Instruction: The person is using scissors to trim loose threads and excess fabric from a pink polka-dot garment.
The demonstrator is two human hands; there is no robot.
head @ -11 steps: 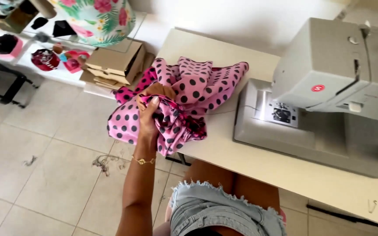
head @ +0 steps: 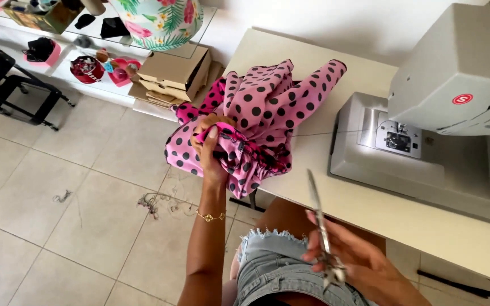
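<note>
My left hand (head: 211, 148) grips a bunched pink fabric with black dots (head: 267, 107) at the left edge of the cream table (head: 370, 198); part of the cloth hangs over the edge. My right hand (head: 353, 258) is low in front of the table, above my lap, holding metal scissors (head: 320, 224) with the blades pointing up toward the fabric. A thin thread runs from the fabric to the needle area of the grey sewing machine (head: 426, 136).
The sewing machine fills the right of the table. Flat cardboard boxes (head: 171, 71) are stacked beside the table's left end. A low white shelf (head: 58, 51) holds small items and a floral container. Thread scraps (head: 154, 201) lie on the tiled floor.
My right hand has come into view from below with the scissors. My left hand keeps its hold on the bunched fabric.
</note>
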